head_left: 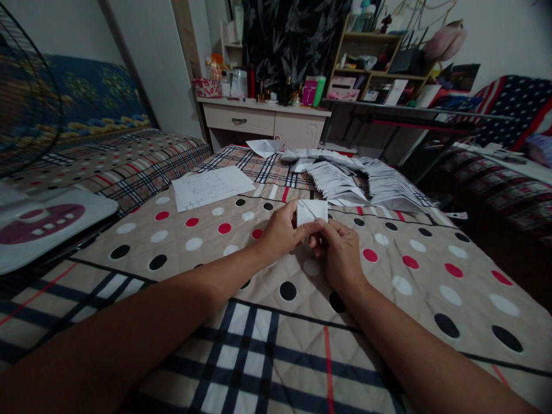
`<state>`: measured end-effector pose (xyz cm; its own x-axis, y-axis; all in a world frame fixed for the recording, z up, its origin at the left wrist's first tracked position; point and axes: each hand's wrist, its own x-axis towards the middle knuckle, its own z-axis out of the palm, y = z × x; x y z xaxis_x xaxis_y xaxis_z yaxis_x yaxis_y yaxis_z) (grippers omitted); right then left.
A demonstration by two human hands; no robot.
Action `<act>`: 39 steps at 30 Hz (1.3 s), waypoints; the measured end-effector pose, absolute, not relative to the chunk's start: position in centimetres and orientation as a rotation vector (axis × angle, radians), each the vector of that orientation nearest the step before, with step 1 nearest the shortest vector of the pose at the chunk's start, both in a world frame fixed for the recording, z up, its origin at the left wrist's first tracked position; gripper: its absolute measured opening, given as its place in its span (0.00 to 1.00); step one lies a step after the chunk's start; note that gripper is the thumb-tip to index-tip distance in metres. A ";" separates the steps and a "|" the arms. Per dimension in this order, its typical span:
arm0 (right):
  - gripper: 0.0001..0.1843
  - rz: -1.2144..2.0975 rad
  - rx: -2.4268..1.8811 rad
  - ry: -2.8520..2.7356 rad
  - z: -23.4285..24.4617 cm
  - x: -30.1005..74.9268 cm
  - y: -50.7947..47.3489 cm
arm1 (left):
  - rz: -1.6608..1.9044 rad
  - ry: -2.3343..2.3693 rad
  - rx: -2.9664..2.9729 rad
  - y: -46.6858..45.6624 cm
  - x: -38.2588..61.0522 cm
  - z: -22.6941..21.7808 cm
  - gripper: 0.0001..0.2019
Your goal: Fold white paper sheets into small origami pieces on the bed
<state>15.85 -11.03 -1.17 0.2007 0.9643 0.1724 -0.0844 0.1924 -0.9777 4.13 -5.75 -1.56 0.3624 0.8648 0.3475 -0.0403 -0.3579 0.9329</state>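
One paper square point(311, 211), white, folded, a diagonal line across its face; located between the two hands, above the bed point(302, 359). It lies at the fingertips of both, clear of the palms.

One left hand point(282, 230): grasping the square, thumb laid along its lower edge, fingers at its left side and partly hidden behind.

One right hand point(342, 250): grasping the square's lower right corner between thumb and forefinger, other fingers curled below.

Two stacks of folded paper, beyond the right hand: a left stack point(336, 183) and a right stack point(390, 187), side by side, edges fanned. One long bundle point(323, 155), behind the left stack.

One sheet point(211, 187), marked with faint writing, flat, beyond the left hand. One folded piece point(264, 148), near the bed's far edge.

One dresser point(297, 127), past the bed: drawer point(239, 121) closed, contents hidden. On top: patterned box point(206, 87), orange items showing above its rim; red cylinder point(251, 80); magenta box point(309, 92); green tube point(319, 92), beside it; small bottles, too small to tell apart.

One shelf point(373, 36), right of the dresser: bottles on its top; mixed small items in the upper compartment; a pink box point(342, 87) in the lower left one.

One fan point(58, 95), left edge, partly in view.
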 end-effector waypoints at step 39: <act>0.08 0.202 -1.236 -1.600 -1.5 18.3 -9.6 | 1.220 0.950 2.467 -5.1 2.6 -0.6 0.14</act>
<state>18.29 -9.61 -1.47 0.0902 0.7810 0.6179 0.6033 0.4508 -0.6579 2.57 -5.07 -0.61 0.4437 0.6411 0.6262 0.4501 -0.7636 0.4629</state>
